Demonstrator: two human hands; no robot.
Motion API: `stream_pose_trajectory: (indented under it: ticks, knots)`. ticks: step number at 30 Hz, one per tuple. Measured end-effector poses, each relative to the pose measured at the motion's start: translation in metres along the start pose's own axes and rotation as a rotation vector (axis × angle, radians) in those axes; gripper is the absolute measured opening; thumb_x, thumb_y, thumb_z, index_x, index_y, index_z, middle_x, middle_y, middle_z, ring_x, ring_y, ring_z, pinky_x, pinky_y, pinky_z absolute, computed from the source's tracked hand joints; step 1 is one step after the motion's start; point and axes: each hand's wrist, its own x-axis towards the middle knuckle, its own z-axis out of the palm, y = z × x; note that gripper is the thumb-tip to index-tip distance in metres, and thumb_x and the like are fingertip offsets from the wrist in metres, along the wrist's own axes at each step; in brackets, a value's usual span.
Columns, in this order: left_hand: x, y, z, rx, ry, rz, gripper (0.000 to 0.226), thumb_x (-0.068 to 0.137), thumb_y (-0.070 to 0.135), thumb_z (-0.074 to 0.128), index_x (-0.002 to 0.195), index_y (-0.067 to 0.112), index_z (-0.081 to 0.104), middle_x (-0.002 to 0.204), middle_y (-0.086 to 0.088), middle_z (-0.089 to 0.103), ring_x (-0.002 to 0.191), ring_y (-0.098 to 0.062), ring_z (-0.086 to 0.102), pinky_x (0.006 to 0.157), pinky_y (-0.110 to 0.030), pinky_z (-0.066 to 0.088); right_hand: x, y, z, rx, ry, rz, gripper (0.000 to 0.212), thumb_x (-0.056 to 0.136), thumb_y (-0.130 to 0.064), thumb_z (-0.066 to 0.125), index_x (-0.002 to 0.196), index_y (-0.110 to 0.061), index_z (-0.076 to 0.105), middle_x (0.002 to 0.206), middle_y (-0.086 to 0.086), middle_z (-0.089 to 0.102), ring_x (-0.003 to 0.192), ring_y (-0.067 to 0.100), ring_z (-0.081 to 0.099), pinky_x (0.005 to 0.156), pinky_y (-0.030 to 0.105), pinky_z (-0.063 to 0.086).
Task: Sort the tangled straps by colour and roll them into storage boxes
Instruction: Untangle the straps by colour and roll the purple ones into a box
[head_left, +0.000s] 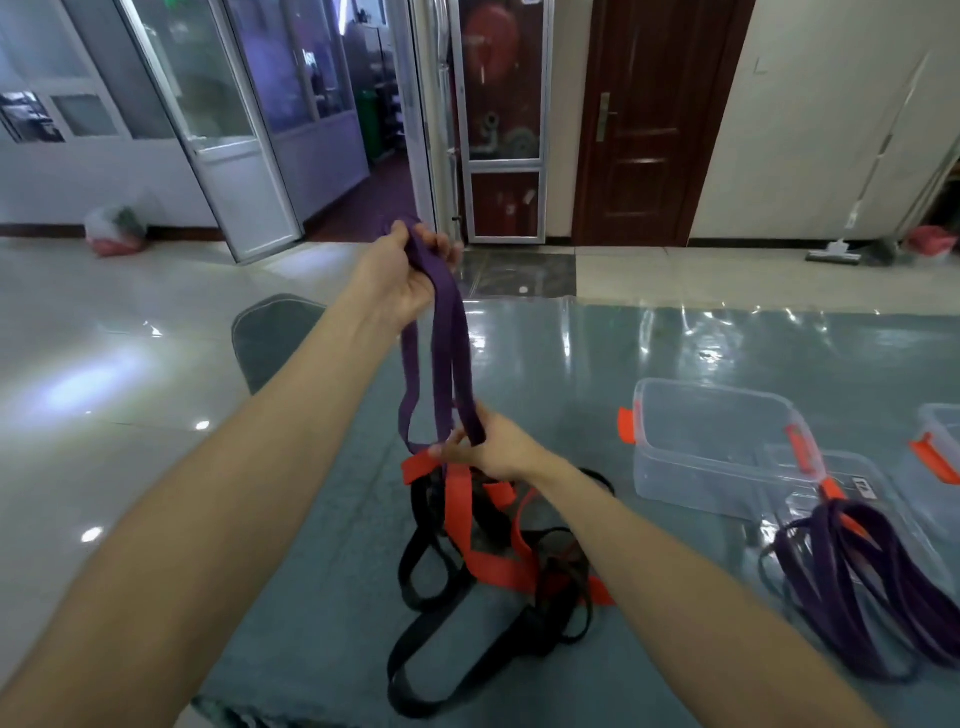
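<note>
My left hand (402, 270) is raised high and grips the top of a purple strap (449, 332), whose loops hang down from it. My right hand (491, 449) pinches the lower end of those purple loops just above the pile. Under it on the table lies a tangle of red straps (470, 540) and black straps (426, 644). A separate bundle of purple straps (852, 582) lies at the right, on a flat clear lid. A clear storage box (711, 447) with red clips stands open to the right of the pile.
A second clear box (943, 441) shows at the right edge. The table has a grey-green cover (322, 597) under clear film. A dark chair back (270, 338) stands at the table's far left corner. Beyond are a shiny tiled floor, glass doors and a mop.
</note>
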Motion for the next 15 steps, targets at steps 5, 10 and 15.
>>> stream_pose_trajectory:
  ticks: [5,10,15]
  knots:
    - [0.004,0.016,-0.022,-0.121,0.018,-0.012,0.046,0.120,0.029,0.035,0.086,0.006,0.054,0.072,-0.005,0.053,0.068,-0.020,0.056,0.117,-0.049,0.047,0.016,0.008,-0.009,-0.035,0.149,0.017,0.013,0.103,-0.023,0.073,0.093,-0.016,0.071,0.082,-0.008,0.064,0.070,-0.003,0.058,0.077,0.020,0.047]
    - [0.003,0.024,-0.017,-0.278,-0.046,-0.005,0.038,0.120,0.025,0.034,0.095,0.004,0.053,0.073,-0.007,0.054,0.071,-0.022,0.058,0.122,-0.059,0.040,0.023,0.000,0.002,0.087,0.149,-0.003,0.056,0.093,-0.033,0.085,0.135,-0.015,0.052,0.122,-0.006,0.066,0.109,-0.002,0.064,0.086,0.012,0.051]
    - [-0.004,0.025,-0.025,-0.166,-0.082,-0.007,0.041,0.121,0.027,0.031,0.095,0.005,0.053,0.071,-0.006,0.056,0.075,-0.023,0.062,0.124,-0.056,0.037,0.026,0.011,0.028,-0.035,0.148,-0.012,0.018,0.107,-0.013,0.066,0.112,0.004,0.065,0.097,0.016,0.074,0.090,0.024,0.070,0.099,0.053,0.056]
